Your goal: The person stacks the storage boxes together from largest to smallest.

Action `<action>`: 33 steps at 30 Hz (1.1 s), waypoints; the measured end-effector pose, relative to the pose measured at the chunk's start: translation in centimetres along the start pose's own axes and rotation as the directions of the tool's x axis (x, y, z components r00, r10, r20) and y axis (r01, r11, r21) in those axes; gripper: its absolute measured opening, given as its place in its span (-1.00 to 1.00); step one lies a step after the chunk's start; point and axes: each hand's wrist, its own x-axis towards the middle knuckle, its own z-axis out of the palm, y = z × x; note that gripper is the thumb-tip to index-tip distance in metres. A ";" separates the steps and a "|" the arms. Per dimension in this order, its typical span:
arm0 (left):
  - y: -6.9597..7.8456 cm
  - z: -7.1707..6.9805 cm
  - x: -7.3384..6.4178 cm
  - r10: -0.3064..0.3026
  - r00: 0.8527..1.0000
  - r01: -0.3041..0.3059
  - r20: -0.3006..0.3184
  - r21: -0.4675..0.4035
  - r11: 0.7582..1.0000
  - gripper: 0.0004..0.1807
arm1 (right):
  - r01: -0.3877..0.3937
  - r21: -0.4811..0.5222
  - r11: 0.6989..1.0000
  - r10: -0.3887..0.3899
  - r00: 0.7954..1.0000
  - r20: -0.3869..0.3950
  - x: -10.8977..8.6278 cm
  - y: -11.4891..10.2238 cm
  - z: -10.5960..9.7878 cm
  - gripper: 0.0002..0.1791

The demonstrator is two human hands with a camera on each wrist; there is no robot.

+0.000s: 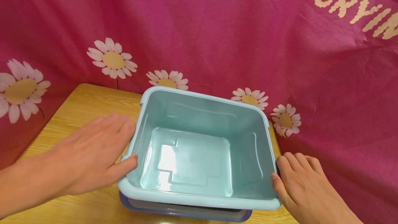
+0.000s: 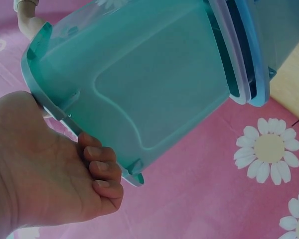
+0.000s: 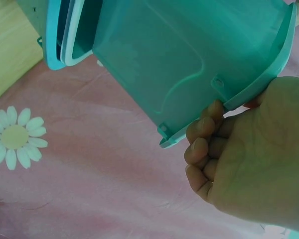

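Observation:
A light teal plastic storage bin (image 1: 199, 202) is held mouth-up, tilted toward me, its smooth inside bare. My left hand (image 1: 93, 153) grips the left rim, thumb over the edge and fingers curled beneath, as the left wrist view shows. On the opposite side my right hand (image 1: 303, 179) holds the right rim the same way, its fingers (image 3: 199, 129) bent under the lip. Beneath the teal bin stand further stacked containers, one with a pale rim (image 2: 234, 55) and one with a blue rim (image 2: 255, 59). The teal bin's lower part reaches into the pale rim.
Everything stands on a light wooden table (image 1: 93, 103). A pink cloth (image 1: 202, 27) with printed daisies and pale letters hangs close behind the table and along its sides.

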 end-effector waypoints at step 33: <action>0.0 2.2 0.1 -0.061 0.989 0.069 0.137 -0.048 0.996 -0.61 | -0.076 0.007 0.997 0.074 0.989 0.126 -0.4 -0.4 2.2 -0.76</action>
